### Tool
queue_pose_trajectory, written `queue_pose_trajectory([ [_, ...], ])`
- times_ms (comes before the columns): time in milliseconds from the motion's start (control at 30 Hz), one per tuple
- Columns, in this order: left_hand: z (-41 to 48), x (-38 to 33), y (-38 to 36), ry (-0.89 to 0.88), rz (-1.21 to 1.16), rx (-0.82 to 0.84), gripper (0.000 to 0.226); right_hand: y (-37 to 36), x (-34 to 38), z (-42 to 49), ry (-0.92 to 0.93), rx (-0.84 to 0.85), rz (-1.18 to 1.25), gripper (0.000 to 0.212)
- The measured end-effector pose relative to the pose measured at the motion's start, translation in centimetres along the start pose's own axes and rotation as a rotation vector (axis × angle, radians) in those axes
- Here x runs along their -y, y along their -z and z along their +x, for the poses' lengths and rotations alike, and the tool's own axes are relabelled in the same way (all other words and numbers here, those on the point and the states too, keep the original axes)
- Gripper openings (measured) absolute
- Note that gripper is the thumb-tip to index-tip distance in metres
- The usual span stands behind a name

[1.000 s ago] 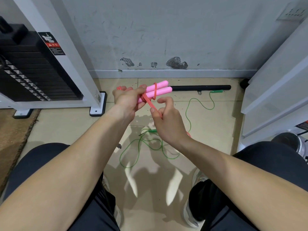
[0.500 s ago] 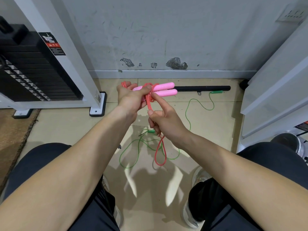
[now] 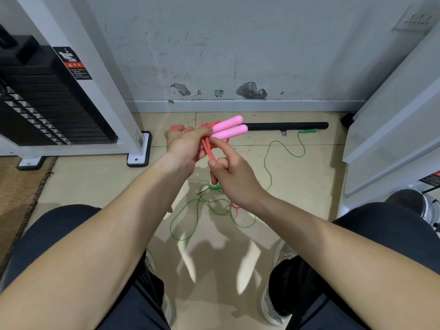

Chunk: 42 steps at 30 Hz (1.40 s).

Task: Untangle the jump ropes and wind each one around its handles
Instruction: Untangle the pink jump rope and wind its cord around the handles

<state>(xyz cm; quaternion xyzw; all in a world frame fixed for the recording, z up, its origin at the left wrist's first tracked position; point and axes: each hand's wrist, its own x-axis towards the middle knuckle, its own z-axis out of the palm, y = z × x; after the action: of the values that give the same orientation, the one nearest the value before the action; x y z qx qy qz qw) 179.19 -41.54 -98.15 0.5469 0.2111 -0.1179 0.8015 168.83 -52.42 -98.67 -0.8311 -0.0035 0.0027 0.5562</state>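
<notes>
- The two pink handles [image 3: 229, 129] lie side by side, gripped in the left hand's [image 3: 185, 145] curled fingers, their free ends poking out past the thumb.
- The red rope [image 3: 207, 146] coils round the handles beside that thumb. The right hand [image 3: 234, 178] pinches a strand, forefinger stretched toward the coils.
- The green rope [image 3: 215, 187] sprawls loose on the floor beneath both hands.
- A black bar [image 3: 285, 126] lies beyond the handle tips.

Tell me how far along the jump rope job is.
Done: several turns of red cord sit around the pink handles. In hand: the left hand grips the handles while the right hand pinches the cord. Left: a short red tail below the right hand, and the whole green rope, lying loose on the floor.
</notes>
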Motion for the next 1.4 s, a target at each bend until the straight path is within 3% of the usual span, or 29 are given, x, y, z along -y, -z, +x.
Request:
queue_pose_trajectory([
  [100,0.2,-0.8,0.0,0.011,-0.003,-0.029,0.065,0.0,-0.2,-0.1,0.003,-0.133,-0.12,0.012],
  [167,0.2,-1.3,0.3,0.027,-0.007,-0.024,0.083,0.5,-0.3,0.3,-0.002,-0.156,-0.249,0.011],
  [233,0.2,-1.7,0.6,0.02,0.006,-0.018,0.082,0.9,-0.3,0.4,0.044,-0.148,-0.356,0.015],
  [367,-0.1,-2.5,0.9,0.014,0.051,-0.036,0.063,1.4,-0.4,0.4,0.123,-0.066,-0.381,0.028],
  [467,-0.2,-3.3,1.3,0.046,0.04,-0.022,0.047,2.8,-1.0,1.5,0.013,-0.045,-0.296,0.018],
  [567,-0.4,-4.0,1.5,0.095,0.069,0.025,0.021,4.6,-1.7,2.1,-0.106,0.079,-0.305,0.036],
  [667,-0.8,-4.3,1.7,0.118,0.122,0.08,0.011,5.7,-2.4,2.5,-0.125,0.123,-0.417,0.039],
  [867,-1.2,-4.3,1.8,0.124,0.256,0.266,0.018,7.4,-3.3,3.3,-0.111,0.076,-0.611,0.022],
  [1000,-1.3,-4.0,1.9,0.032,0.396,0.379,0.052,8.7,-3.6,3.7,-0.226,0.024,-0.744,0.04],
  [1100,-1.8,-3.6,1.8,-0.065,0.592,0.462,0.072,9.0,-3.8,4.2,-0.26,-0.004,-0.67,0.047],
  [1233,-2.1,-2.4,1.7,-0.274,0.873,0.601,0.08,8.4,-3.1,4.2,-0.264,0.041,-0.368,0.035],
  [1400,-1.5,-0.4,1.2,-0.492,1.181,0.537,0.082,7.6,-1.0,3.7,-0.381,0.119,0.01,0.026],
])
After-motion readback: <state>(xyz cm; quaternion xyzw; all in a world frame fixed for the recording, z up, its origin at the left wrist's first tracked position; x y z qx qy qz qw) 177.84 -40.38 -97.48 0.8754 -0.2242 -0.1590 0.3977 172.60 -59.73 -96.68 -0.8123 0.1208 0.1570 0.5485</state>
